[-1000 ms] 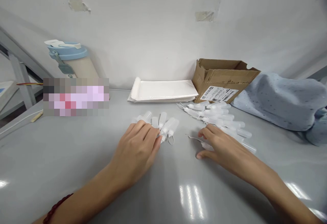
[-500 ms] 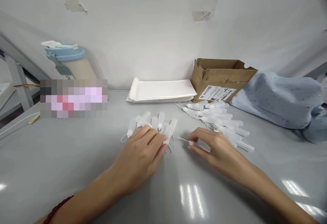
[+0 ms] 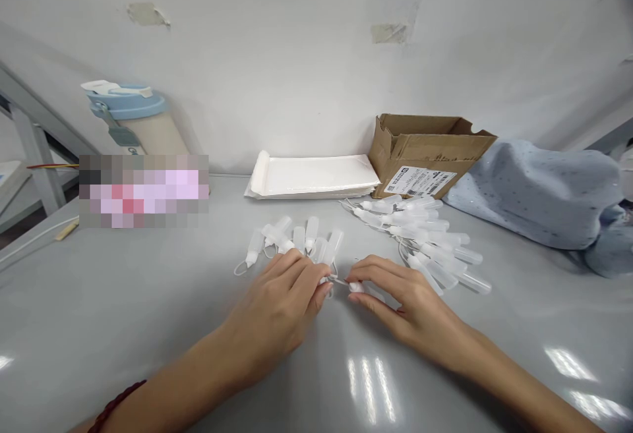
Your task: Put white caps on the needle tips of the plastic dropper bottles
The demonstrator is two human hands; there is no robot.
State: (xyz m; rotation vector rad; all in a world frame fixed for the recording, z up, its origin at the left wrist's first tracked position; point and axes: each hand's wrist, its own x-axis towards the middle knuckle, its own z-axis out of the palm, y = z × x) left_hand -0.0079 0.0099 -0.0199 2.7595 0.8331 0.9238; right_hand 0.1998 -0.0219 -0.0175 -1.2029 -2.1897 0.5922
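Small translucent plastic bottles with white necks and thin cord loops lie on the grey table. My right hand (image 3: 403, 291) is closed in a pinch on one such bottle (image 3: 356, 286), lying nearly level just above the table or on it. A pale cord (image 3: 339, 281) runs from its white end to my left hand (image 3: 284, 294). My left thumb and forefinger are pinched together by the near bottle group (image 3: 311, 232), at the cord and a white neck; the exact grip is partly hidden. The right bottle group (image 3: 438, 238) fans out beyond my right hand.
At the back stand an open cardboard box (image 3: 420, 163) and a stack of white padded envelopes (image 3: 316, 174). Blue speckled fabric (image 3: 539, 189) lies at the right. A tumbler with a blue lid (image 3: 131, 107) and a blurred-out patch are at the left.
My right hand has moved left with its bottle, bringing the cord end to my left fingers. My left hand has shifted slightly right.
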